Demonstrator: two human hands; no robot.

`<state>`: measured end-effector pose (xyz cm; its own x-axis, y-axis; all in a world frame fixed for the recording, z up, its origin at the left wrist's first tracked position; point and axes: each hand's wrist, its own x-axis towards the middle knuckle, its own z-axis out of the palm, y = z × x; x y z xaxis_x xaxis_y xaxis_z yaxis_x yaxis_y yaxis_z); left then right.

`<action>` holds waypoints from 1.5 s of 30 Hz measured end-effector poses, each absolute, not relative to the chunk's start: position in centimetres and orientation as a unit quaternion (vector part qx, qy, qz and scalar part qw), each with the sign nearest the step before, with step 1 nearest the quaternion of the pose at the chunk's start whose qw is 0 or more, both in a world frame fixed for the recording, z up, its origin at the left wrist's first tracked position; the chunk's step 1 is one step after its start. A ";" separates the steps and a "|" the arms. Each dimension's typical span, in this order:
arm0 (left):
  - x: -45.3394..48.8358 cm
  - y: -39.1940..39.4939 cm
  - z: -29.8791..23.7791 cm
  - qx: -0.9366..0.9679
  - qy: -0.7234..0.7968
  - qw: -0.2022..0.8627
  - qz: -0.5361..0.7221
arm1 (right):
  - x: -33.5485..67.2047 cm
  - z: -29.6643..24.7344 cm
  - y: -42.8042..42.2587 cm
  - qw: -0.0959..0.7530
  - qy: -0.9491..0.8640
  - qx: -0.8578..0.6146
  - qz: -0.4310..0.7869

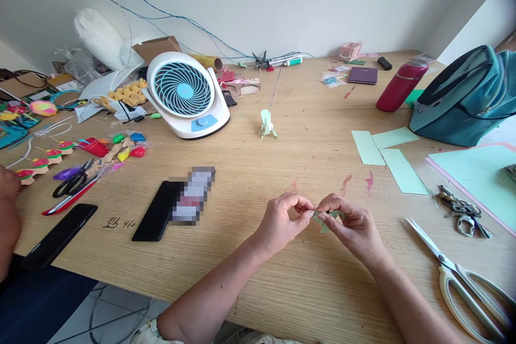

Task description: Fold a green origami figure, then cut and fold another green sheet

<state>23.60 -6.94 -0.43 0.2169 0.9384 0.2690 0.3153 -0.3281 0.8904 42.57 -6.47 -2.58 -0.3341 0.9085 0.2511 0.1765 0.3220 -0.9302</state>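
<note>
Between my two hands is a small folded piece of light green paper (pixel 324 227), partly hidden by my fingers. My left hand (pixel 284 220) pinches its left end between thumb and index finger. Wrapped round the right side of the paper is my right hand (pixel 352 228), thumb in front and fingers behind. Farther back on the table stands a folded pale green paper figure (pixel 266 124), apart from both hands. Scissors with cream handles (pixel 453 269) lie to the right of my right hand, blades part-way toward me and the table's middle.
Pale green paper strips (pixel 405 171), keys (pixel 463 209), a red bottle (pixel 403 83) and a teal bag (pixel 463 99) are on the right. A white fan (pixel 183 94), phones (pixel 155 212) and black scissors (pixel 72 180) occupy the left. Another person's arm (pixel 8 215) rests at the left edge.
</note>
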 end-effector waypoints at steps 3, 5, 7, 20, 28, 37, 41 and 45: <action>23.6 -6.9 -0.7 0.691 0.453 0.360 0.434 | 42.5 -2.6 -6.5 0.420 -0.695 -0.394 0.430; 23.7 -7.0 -0.7 0.690 0.452 0.361 0.435 | 42.5 -2.7 -6.6 0.422 -0.690 -0.395 0.436; 23.8 -7.1 -0.6 0.679 0.451 0.378 0.439 | 42.5 -2.7 -6.6 0.427 -0.676 -0.394 0.453; 24.2 -7.6 -0.5 0.673 0.450 0.367 0.458 | 42.3 -2.3 -6.8 0.437 -0.632 -0.378 0.517; 24.6 -8.0 -0.5 0.687 0.430 0.341 0.477 | 42.2 -2.2 -6.7 0.442 -0.651 -0.362 0.500; 24.6 -8.0 -0.8 0.684 0.456 0.302 0.483 | 42.4 -2.6 -6.7 0.442 -0.654 -0.377 0.485; 24.5 -7.9 -0.7 0.697 0.445 0.283 0.485 | 42.4 -2.5 -6.6 0.448 -0.664 -0.375 0.466; 24.5 -7.9 -0.7 0.689 0.446 0.300 0.486 | 42.2 -2.1 -6.8 0.447 -0.686 -0.382 0.429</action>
